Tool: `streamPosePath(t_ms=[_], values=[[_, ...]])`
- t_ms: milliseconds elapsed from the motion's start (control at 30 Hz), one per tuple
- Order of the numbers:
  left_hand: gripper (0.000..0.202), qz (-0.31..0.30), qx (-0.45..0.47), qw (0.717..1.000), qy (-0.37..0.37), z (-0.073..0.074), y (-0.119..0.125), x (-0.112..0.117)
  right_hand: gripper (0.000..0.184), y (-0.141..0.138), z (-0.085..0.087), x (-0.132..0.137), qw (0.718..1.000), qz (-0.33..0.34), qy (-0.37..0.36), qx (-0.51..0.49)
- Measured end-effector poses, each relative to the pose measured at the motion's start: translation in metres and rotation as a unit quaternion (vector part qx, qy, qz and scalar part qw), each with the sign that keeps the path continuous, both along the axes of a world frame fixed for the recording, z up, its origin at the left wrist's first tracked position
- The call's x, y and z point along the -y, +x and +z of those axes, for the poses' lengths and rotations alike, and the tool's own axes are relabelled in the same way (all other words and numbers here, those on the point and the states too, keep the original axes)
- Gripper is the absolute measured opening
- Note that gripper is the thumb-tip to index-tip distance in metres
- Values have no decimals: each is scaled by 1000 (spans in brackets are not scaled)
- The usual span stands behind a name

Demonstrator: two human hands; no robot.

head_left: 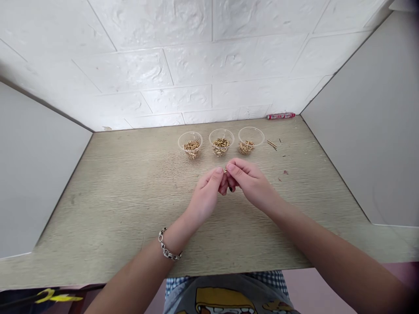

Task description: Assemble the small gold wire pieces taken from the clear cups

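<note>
My left hand point(206, 194) and my right hand point(250, 181) meet above the middle of the wooden table point(114, 205), fingertips pinched together. Between them shows a tiny gold-coloured pin point(225, 170), touched by both hands. Just beyond the hands stand three small clear cups in a row: the left cup point(190, 145), the middle cup point(221, 142) and the right cup point(250, 141). Each holds several small gold pins. A chain bracelet point(168, 250) circles my left wrist.
A few loose gold pins point(272, 144) lie right of the cups. A red-and-white pen point(280, 116) rests against the white brick wall at the back. Grey side panels point(369, 131) close the table left and right. Small specks point(284, 173) dot the right side.
</note>
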State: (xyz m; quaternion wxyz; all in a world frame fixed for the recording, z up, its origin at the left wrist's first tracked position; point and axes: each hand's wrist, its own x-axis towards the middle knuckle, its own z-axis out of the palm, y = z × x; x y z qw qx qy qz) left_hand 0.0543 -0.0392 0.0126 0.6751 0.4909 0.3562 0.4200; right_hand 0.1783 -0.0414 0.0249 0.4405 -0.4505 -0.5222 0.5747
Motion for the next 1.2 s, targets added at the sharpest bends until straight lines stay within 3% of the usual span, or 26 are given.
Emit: streamPosePath(t_ms=[167, 533, 1000, 1200], values=[[32, -6, 5, 1000, -26, 5, 0, 1, 33, 0, 0, 2, 998, 17, -16, -64], [25, 13, 10, 1000, -9, 2, 0, 1, 29, 0, 0, 2, 997, -9, 15, -69], [21, -6, 23, 1000, -3, 4, -1, 0, 26, 6, 0, -3, 996, 28, 29, -79], [23, 4, -15, 1000, 20, 5, -2, 1, 26, 7, -2, -1, 996, 33, 56, -55]])
